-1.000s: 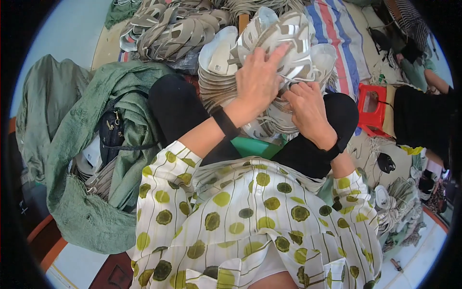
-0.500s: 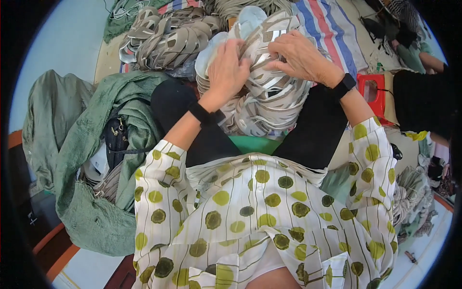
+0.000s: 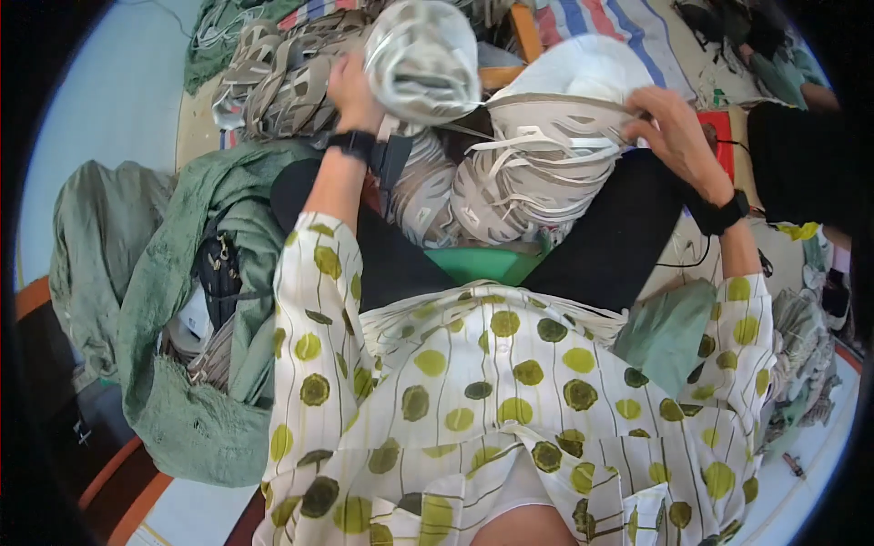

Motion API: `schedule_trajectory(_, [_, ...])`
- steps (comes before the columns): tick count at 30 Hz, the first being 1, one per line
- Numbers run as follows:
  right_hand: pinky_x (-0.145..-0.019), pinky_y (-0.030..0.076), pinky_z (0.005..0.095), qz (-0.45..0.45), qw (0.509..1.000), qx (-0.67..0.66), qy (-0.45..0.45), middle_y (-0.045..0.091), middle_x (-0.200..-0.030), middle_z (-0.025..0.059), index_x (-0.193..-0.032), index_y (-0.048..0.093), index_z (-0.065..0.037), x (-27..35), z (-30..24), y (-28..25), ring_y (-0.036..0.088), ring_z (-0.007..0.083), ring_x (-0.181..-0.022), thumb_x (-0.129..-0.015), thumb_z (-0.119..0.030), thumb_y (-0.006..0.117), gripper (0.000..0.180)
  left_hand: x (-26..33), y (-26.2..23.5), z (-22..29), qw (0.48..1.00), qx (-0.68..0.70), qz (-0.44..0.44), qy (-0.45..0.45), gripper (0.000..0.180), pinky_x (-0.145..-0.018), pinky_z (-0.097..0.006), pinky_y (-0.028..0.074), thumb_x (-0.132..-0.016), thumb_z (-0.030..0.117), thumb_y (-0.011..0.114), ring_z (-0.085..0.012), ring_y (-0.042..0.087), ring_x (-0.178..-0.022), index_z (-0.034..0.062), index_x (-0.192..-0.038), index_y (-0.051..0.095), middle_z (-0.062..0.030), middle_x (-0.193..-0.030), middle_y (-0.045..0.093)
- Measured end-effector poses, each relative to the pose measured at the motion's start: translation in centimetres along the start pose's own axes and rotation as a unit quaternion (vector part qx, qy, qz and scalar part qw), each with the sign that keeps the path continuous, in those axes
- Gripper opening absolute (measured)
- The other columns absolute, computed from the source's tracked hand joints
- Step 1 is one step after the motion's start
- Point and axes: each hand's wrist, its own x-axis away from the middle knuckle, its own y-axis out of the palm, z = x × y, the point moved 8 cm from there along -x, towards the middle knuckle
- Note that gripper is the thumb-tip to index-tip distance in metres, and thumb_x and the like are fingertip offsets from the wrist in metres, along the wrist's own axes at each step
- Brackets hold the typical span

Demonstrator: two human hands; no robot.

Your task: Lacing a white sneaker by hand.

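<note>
Head view, looking down over the person's lap. The left hand (image 3: 353, 89) is raised at the far left of the work area, fingers curled tight around the near edge of a rolled bundle of pale grey cut-out pieces (image 3: 421, 62), which it holds up above the lap. A black wristband (image 3: 351, 144) circles that wrist. The right hand (image 3: 672, 127) lies on the far right, its fingers bent and pressed on the upper edge of a large stack of white and beige slotted pieces (image 3: 546, 168); whether the fingertips pinch a single strip cannot be told. This stack rests between the knees, on the black trousers (image 3: 610, 246), touching a second, greyer stack (image 3: 423, 196) just to its left. A black band (image 3: 724, 214) sits on the right wrist.

Near the body, a green seat edge (image 3: 482, 264) shows between the legs below the stacks. A cream shirt with green dots (image 3: 492, 400) fills the near field. To the left lies crumpled green cloth (image 3: 196, 300) with a dark bag (image 3: 218, 268) on it. Far left, a heap of similar grey pieces (image 3: 282, 77) lies on the floor; far right, a striped mat (image 3: 628, 36) and a red object (image 3: 724, 136) beside the right hand.
</note>
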Motion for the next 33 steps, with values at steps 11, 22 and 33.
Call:
schedule_trajectory(11, [-0.069, 0.041, 0.0371, -0.014, 0.996, -0.049, 0.074, 0.055, -0.075, 0.0142, -0.080, 0.055, -0.002, 1.6, 3.0, 1.4, 0.053, 0.0328, -0.078, -0.067, -0.014, 0.063, 0.019, 10.2, 0.7, -1.2, 0.975, -0.192, -0.082, -0.072, 0.071, -0.095, -0.031, 0.031, -0.080, 0.031, 0.058, -0.0208, 0.039, -0.112, -0.0030, -0.129, 0.019, -0.0124, -0.121, 0.040])
schedule_trajectory(22, [-0.061, 0.043, 0.0335, -0.013, 0.991, -0.093, 0.098, 0.057, -0.074, 0.0117, -0.080, 0.058, -0.003, 1.7, 8.8, 3.8, 0.055, 0.0225, -0.069, -0.065, -0.018, 0.065, 0.022, 4.4, 6.3, 1.8, 0.902, -0.351, -0.246, 0.055, 0.064, -0.085, -0.032, 0.038, -0.066, 0.024, 0.068, -0.0228, 0.049, -0.101, -0.0038, -0.116, 0.040, -0.0166, -0.111, 0.050])
schedule_trajectory(33, [-0.072, 0.044, 0.0350, -0.157, 0.974, -0.140, 0.081, 0.060, -0.089, 0.0142, -0.093, 0.060, -0.006, -3.5, 3.2, 4.4, 0.057, 0.0279, -0.085, -0.070, -0.034, 0.064, 0.037, 3.2, 5.2, 0.4, 0.830, -0.517, -0.208, -0.002, 0.075, -0.091, -0.037, 0.034, -0.070, 0.038, 0.064, -0.0355, 0.042, -0.109, -0.0090, -0.120, 0.033, -0.0277, -0.117, 0.042])
